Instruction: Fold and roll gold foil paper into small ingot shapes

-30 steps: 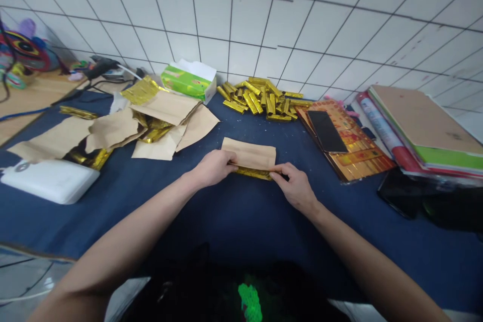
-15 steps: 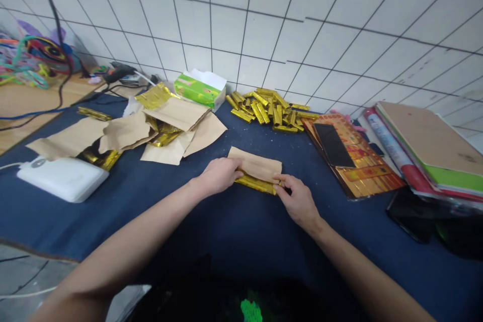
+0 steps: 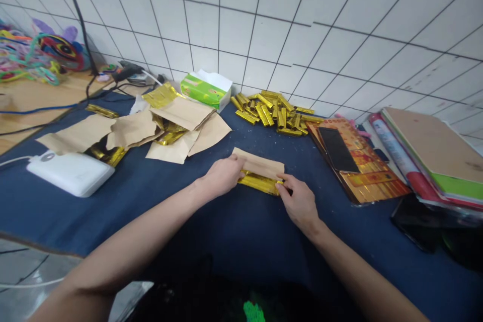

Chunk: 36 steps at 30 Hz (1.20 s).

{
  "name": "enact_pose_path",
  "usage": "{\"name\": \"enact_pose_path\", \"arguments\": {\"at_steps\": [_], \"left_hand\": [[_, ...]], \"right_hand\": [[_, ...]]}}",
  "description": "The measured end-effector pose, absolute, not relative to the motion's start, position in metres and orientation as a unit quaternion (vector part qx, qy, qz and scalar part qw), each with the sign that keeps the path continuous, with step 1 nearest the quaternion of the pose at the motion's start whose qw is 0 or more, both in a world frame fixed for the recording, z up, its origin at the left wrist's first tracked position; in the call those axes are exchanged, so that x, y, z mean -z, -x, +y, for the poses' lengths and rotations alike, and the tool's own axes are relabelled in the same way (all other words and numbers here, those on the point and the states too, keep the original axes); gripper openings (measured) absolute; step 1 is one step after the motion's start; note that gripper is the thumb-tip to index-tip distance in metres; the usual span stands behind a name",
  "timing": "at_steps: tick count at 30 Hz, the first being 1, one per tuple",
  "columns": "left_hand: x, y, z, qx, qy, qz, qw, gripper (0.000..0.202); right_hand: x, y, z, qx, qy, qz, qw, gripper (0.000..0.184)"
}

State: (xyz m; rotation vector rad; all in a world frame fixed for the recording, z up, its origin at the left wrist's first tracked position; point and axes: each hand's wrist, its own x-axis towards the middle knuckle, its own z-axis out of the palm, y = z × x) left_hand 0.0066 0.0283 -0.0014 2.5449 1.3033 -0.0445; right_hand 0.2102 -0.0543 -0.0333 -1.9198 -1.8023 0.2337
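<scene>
A sheet of gold foil paper (image 3: 260, 173), brown on its back, lies on the dark blue cloth (image 3: 234, 226) in front of me, its near edge rolled over so the gold side shows. My left hand (image 3: 222, 176) pinches the left end of the roll with closed fingers. At the right end my right hand (image 3: 298, 201) does the same. A heap of finished gold rolls (image 3: 273, 110) lies behind, against the tiled wall.
Loose brown and gold sheets (image 3: 151, 128) lie at the left, with a white device (image 3: 71, 173) and a green tissue box (image 3: 206, 89). At the right are a red-gold packet with a phone (image 3: 337, 143) on it, stacked boards (image 3: 430, 153) and another phone (image 3: 417, 219).
The fold has widened, so more of the gold side shows at the near edge. Both hands kept their grip on the sheet's ends. The camera tilted and the scene slid slightly right.
</scene>
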Motion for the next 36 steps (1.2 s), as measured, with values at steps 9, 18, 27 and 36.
{"name": "enact_pose_path", "arguments": {"at_steps": [9,18,27,36], "left_hand": [[0.002,-0.006,0.027,-0.004,-0.886,0.450,0.108,0.018],[0.004,-0.006,0.028,-0.022,-0.891,0.442,0.103,0.024],[0.009,-0.005,0.031,-0.030,-0.888,0.452,0.076,0.017],[-0.014,-0.009,0.013,-0.155,-0.886,0.437,0.013,0.023]], "right_hand": [[0.030,-0.212,-0.060,0.121,0.618,-0.735,0.253,0.018],[0.027,-0.194,-0.068,0.086,0.442,-0.876,0.173,0.028],[0.018,-0.190,-0.075,0.051,0.448,-0.878,0.158,0.023],[0.018,-0.181,-0.080,0.055,0.467,-0.874,0.122,0.033]]}}
